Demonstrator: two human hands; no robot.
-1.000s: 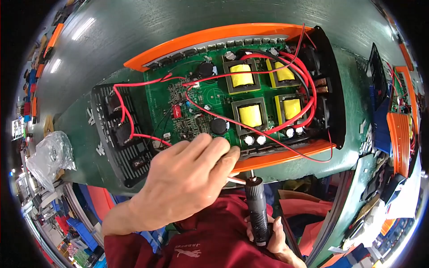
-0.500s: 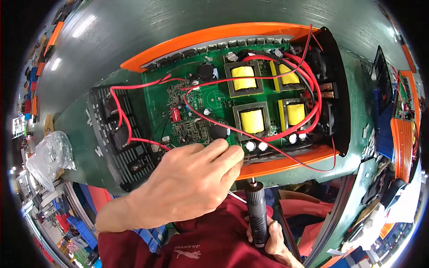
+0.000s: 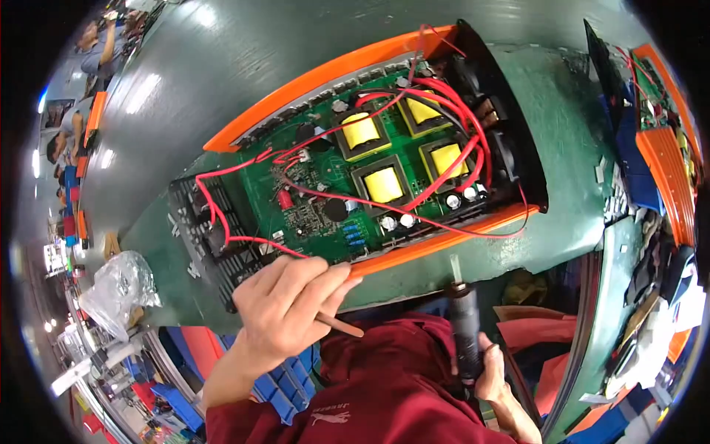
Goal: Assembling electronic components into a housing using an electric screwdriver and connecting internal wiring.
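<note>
Closest to the camera is a dark red shirt (image 3: 399, 385), and both hands come up out of it. The right hand (image 3: 492, 377) is wrapped around a black electric screwdriver (image 3: 464, 337) held upright, its pale tip pointing up at the worktop (image 3: 222, 66) edge but not touching anything. The left hand (image 3: 285, 311) sits just left of that, fingers curled and pinching a thin brownish stick (image 3: 340, 325) that pokes out toward the lower right. Its fingertips are right at the near orange rail (image 3: 444, 240) of the opened unit.

Then the unit itself: an open orange case lying diagonally on the green worktop, with a green circuit board (image 3: 325, 192) inside. Four yellow-taped transformers (image 3: 384, 185) sit in the middle to right part, red wires (image 3: 444, 118) loop all over them, and a black finned block (image 3: 214, 237) sits at the left end, just above the left hand. A black end panel closes the right end.

Off to the left there's a crumpled clear plastic bag (image 3: 118, 288). On the far right, another orange unit (image 3: 665, 163) with its board showing, plus loose clutter. Far back at the top left, other people are at work.
</note>
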